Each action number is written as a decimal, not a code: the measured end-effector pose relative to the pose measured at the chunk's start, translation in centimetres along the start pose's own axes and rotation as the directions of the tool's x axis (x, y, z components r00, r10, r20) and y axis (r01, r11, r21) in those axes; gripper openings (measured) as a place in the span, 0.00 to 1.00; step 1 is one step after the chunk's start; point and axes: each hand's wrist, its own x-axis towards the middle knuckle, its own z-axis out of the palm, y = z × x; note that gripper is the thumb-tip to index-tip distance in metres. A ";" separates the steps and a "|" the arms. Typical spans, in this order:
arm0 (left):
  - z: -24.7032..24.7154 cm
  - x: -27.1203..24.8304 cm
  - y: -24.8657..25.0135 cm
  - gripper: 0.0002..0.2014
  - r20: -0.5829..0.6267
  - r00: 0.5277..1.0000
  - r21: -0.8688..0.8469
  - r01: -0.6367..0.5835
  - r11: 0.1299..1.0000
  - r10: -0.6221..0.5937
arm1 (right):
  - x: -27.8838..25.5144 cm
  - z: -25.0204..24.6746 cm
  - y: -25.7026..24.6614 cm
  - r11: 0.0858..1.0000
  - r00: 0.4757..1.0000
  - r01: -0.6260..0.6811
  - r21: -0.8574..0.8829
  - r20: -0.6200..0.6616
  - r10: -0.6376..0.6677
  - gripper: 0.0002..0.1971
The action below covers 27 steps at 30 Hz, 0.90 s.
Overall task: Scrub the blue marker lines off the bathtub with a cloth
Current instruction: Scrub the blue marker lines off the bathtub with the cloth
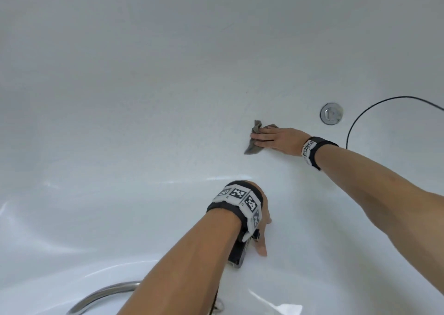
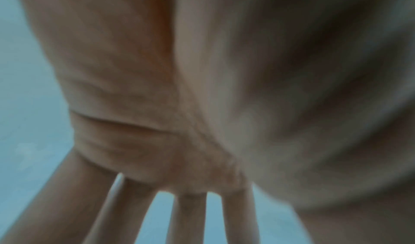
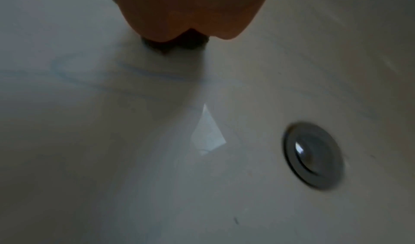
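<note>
We judge the cloth to be light, soft and limp, with nothing stiff in it to push against; it only scrubs where we bear down on it. So the best hold is flat on top, with a fold bunched ahead of the fingertips so it does not slide out from under us on the glossy bathtub, which looks smooth and likely slippery.

Our right hand lies on the cloth, fingers stretched out nearly straight and close together, pressing it against the tub surface rather than curling round it. Crumpled grey edges stick out beyond and beside the fingertips. In the right wrist view the dark cloth peeks out just under the hand, and faint blue marker lines curve across the white surface just past it, so we reckon there is scrubbing left to do. The metal drain sits behind the hand, toward the wrist side and apart from the cloth.

Our left hand holds nothing. Its fingers are spread and straight, planted on the tub nearer to us, apparently as a brace. Only bare tub lies in front of those fingers.
</note>
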 end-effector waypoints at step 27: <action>-1.6 9.1 -3.4 0.39 -0.144 0.905 -0.229 0.362 0.904 -0.399 | -11.2 1.9 4.7 0.284 0.226 -0.695 0.661 -0.174 0.958 0.25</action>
